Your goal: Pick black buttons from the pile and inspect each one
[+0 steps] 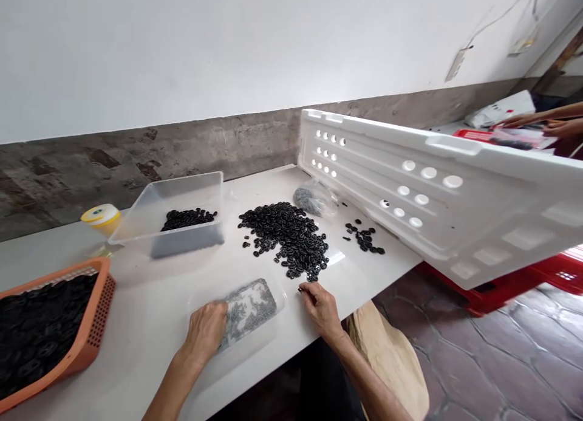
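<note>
My left hand (206, 328) is closed at the left side of a shallow clear plastic tray (248, 343) holding many small grey metal pieces (255, 299). Its fingertips are hidden, so what they grip does not show. To the right of the tray, my right hand (322, 308) pinches a small black part (301, 290) between thumb and fingers, just above the white table. Right in front of that hand spreads a heap of small black oval parts (286, 232), each with holes in it.
Left stand a clear bin (209, 234) with black parts, an orange basket (98, 324) full of black pieces, and a yellow-white roll (101, 217). Behind the heap lies a plastic bag (314, 199). A white crate panel (382, 160) borders the right; beyond it, another person's hands (523, 120).
</note>
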Motion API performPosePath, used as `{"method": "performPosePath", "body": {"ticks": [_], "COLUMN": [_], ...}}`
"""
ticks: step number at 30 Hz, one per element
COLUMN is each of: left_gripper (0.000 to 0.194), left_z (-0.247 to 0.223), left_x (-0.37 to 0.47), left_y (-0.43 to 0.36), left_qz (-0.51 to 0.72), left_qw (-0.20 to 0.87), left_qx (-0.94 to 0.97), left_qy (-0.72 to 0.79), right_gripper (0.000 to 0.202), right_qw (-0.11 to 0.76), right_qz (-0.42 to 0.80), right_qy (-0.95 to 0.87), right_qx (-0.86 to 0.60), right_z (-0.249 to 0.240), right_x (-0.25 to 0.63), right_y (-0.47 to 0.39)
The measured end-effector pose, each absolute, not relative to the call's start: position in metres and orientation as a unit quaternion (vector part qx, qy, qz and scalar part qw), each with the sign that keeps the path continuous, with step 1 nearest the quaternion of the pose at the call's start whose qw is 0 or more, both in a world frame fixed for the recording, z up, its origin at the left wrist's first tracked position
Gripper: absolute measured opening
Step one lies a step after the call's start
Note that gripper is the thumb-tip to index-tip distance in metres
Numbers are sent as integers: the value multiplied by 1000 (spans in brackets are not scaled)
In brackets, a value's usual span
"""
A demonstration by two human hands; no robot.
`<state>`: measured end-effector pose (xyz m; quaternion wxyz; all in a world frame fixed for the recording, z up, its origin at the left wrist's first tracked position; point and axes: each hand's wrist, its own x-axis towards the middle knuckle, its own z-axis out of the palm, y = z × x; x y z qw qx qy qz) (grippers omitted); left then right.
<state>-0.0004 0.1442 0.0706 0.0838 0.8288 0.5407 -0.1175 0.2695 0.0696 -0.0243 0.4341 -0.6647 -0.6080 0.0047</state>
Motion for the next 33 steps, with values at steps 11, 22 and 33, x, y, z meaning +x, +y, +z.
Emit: {"method": "performPosePath", "body": {"ticks": [11,22,33], "left_gripper": [18,37,45], "left_z": [68,68,62], "left_x": [2,-12,-14], "left_y": [144,151,140], "left_qz": [-95,159,317], "left_qw": [128,378,563], "left_qx": [812,721,562], "left_qy": [561,558,516], "right_gripper": [31,40,28], "right_qw": [472,534,485], "right_qz": [95,196,265], "right_qy": [-571,-533,-663], "right_qx": [-665,-626,-505], "right_z": [-20,20,73], "right_x": [266,257,171], "right_y": [70,69,77]}}
